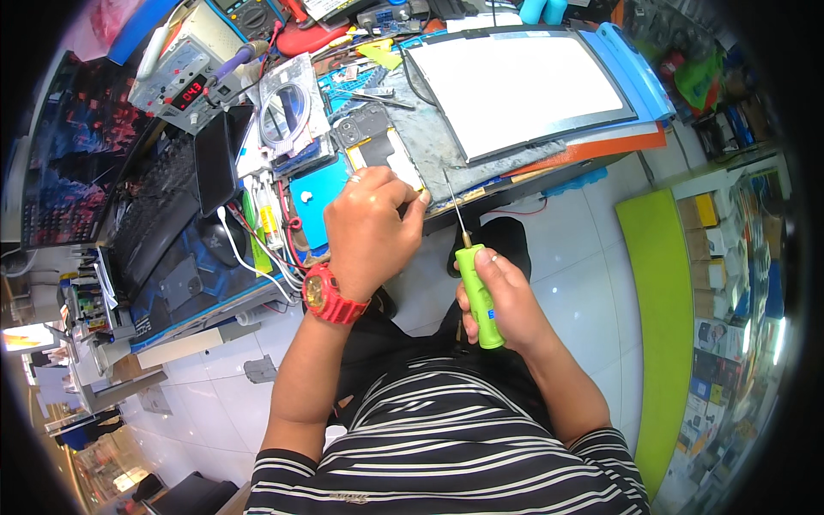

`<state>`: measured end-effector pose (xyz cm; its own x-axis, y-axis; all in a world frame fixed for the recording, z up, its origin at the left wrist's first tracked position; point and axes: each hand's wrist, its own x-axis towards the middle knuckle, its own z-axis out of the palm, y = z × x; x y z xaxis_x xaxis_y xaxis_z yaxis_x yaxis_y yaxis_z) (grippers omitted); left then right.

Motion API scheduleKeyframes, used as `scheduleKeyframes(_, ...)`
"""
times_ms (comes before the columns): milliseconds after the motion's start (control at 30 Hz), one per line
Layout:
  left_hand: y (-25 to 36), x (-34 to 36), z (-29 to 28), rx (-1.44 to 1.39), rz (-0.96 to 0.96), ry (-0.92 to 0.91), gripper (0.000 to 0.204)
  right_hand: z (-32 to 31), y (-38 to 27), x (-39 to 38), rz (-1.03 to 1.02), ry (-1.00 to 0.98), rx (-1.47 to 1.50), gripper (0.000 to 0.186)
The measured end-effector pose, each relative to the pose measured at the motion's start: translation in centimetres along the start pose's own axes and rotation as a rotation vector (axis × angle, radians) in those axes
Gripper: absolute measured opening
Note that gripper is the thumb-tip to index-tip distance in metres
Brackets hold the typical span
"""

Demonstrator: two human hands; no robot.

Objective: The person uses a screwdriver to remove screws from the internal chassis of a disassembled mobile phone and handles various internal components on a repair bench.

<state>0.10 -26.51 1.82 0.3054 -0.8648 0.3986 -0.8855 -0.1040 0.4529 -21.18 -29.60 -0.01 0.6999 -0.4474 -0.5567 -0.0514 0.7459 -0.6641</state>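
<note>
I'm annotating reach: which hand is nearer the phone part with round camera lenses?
Left. The left hand is just this side of the phone part; the right hand is farther, toward the lower right, gripping the green-handled tool.

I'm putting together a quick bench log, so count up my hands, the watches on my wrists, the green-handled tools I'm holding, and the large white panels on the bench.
Hands: 2, left hand and right hand
Red wristwatch: 1
Green-handled tool: 1
Large white panel: 1
Total: 5
</note>
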Motion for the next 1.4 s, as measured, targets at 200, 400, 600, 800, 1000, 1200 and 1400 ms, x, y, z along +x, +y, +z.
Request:
scheduleKeyframes(200, -0.2, -0.4, -0.9, -0.111, 0.072, -0.013, 0.009, 0.6, 0.9, -1.0, 0.02, 0.008, -0.079, 0.039)
scheduleKeyframes(400, -0.3, -1.3, 0.1, -0.129, 0.071, 0.02, 0.012, 1.8, 2.6, -0.1, -0.043, 0.018, -0.054, 0.04)
scheduleKeyframes(600, -0.6, -1.4, 0.4, -0.106, 0.104, 0.07, 0.011, 2.1, 3.2, 0.2, -0.06, 0.036, -0.103, 0.042)
scheduleKeyframes(800, -0.5, -1.2, 0.3, -0.101, 0.102, 0.056, 0.01, 2.2, 3.1, 0.1, -0.059, 0.04, -0.06, 0.043)
scheduleKeyframes(1000, -0.5, -1.2, 0.3, -0.094, 0.097, 0.05, 0.01, 2.1, 3.2, 0.1, -0.041, 0.028, -0.03, 0.042)
scheduleKeyframes(1200, -0.5, -1.2, 0.2, -0.099, 0.091, 0.034, 0.01, 2.2, 3.1, 0.0, -0.029, 0.027, -0.019, 0.042)
scheduleKeyframes(1400, -0.5, -1.2, 0.2, -0.096, 0.096, 0.032, 0.01, 2.5, 2.8, -0.1, 0.013, 0.015, 0.037, 0.041)
